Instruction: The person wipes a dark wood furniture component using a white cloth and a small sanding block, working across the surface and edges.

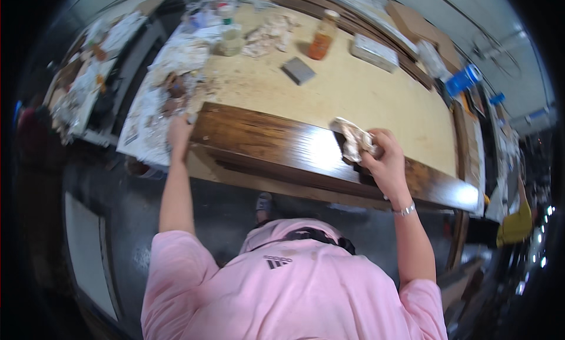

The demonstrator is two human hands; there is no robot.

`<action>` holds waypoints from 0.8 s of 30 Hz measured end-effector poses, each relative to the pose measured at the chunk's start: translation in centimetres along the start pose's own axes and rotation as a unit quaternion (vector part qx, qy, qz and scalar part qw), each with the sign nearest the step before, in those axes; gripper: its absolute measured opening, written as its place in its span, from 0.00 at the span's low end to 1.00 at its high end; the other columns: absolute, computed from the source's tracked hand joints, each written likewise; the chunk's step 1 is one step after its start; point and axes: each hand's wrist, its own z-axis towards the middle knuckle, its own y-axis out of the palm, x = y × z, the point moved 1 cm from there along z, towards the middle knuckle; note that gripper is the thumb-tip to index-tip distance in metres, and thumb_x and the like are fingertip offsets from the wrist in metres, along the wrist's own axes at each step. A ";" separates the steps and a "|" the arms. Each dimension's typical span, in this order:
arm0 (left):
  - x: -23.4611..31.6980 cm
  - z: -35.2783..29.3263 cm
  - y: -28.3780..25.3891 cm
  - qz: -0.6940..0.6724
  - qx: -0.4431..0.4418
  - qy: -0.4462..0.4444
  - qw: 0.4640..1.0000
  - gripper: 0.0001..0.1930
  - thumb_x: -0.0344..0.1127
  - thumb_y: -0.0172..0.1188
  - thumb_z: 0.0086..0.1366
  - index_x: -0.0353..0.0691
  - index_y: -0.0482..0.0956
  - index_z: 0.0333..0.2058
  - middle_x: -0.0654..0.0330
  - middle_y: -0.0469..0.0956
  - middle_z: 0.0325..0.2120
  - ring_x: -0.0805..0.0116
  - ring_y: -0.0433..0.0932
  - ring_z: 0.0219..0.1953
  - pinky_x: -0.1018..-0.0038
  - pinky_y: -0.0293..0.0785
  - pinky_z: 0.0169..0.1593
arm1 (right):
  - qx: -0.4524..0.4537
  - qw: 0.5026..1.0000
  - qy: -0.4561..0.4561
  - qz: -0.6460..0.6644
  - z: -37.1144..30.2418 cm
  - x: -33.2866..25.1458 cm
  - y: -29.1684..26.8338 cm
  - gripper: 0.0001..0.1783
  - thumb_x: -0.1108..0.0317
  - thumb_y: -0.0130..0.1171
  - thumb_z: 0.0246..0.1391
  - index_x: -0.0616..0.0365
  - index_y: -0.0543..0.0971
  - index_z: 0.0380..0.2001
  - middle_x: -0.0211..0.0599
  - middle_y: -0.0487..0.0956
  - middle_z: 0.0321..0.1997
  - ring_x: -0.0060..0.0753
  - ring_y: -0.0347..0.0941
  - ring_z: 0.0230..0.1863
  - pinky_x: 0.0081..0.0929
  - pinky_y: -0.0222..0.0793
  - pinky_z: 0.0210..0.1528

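Observation:
A long, dark brown stained wooden board (265, 131) lies along the near side of the table, glossy where the light strikes it. My right hand (386, 160) is closed on a crumpled, brown-stained cloth (353, 139), which touches the board's top face right of the middle. At the board's left end is my left hand (180, 131), close beside the end edge. Its fingers are blurred, so whether they grip the wood does not show. Beyond the left hand, a brown-stained crumpled heap (174, 88) lies on white sheeting (147, 113).
Farther back on the pale tabletop (247, 84) are a grey sanding block (298, 71), a bottle of orange-brown liquid (323, 37), a white box (375, 53), a plastic cup (231, 41) and crumpled rags (271, 35). Dark wooden strips (353, 27) line the far edge. A blue bottle (464, 79) stands at the right.

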 end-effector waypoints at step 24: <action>31.6 -12.2 -12.1 -0.013 -0.152 0.444 0.883 0.14 0.41 0.54 0.68 0.35 0.80 0.33 0.47 0.80 0.30 0.45 0.78 0.37 0.55 0.72 0.41 | -0.129 0.989 -0.018 -0.066 6.8 -1.0 3.7 0.14 0.63 0.71 0.46 0.61 0.82 0.31 0.45 0.81 0.26 0.45 0.80 0.31 0.41 0.74 0.37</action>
